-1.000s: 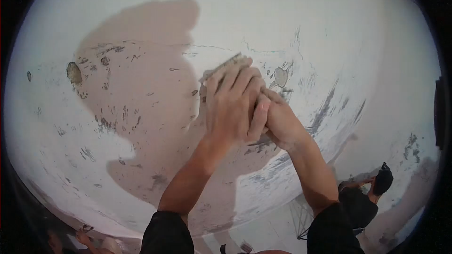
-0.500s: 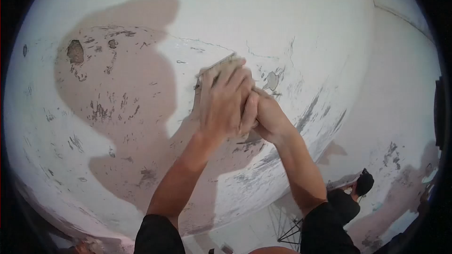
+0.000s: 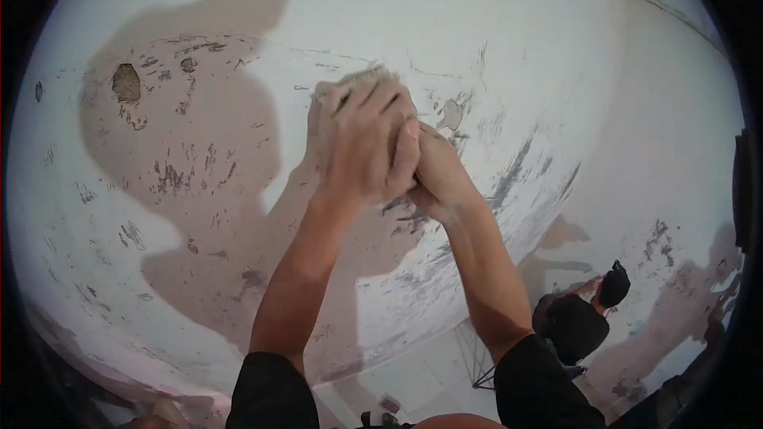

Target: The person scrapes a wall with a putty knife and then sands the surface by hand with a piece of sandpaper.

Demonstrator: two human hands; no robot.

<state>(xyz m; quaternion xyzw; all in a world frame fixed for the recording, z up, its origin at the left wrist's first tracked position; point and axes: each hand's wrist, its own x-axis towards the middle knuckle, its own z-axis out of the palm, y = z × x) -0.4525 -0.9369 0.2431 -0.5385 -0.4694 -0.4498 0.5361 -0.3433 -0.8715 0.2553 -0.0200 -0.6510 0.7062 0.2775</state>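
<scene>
Both of my hands press together against a white wall (image 3: 342, 0) with worn paint. My left hand (image 3: 362, 139) lies over the fingers of my right hand (image 3: 435, 160), its own fingers bent and pointing up. Under them is a flat, straight-edged tool (image 3: 372, 72); only a thin strip of it shows past my fingertips, and the rest is hidden by the hands. My right hand grips from the right side, its fingers mostly covered. Just to the right of the hands is a grey bare patch (image 3: 453, 114).
A large shadow falls on the wall to the left, over a deep chipped hole (image 3: 125, 83). Dark scuffs (image 3: 513, 171) mark the right side. At lower right a person in black (image 3: 576, 326) is low by another wall. A thin black metal stand (image 3: 483, 377) is on the floor.
My two hands, still together, have moved up and slightly left along the wall, and less of the tool's edge shows. The person at lower right has shifted, with more of their back in view.
</scene>
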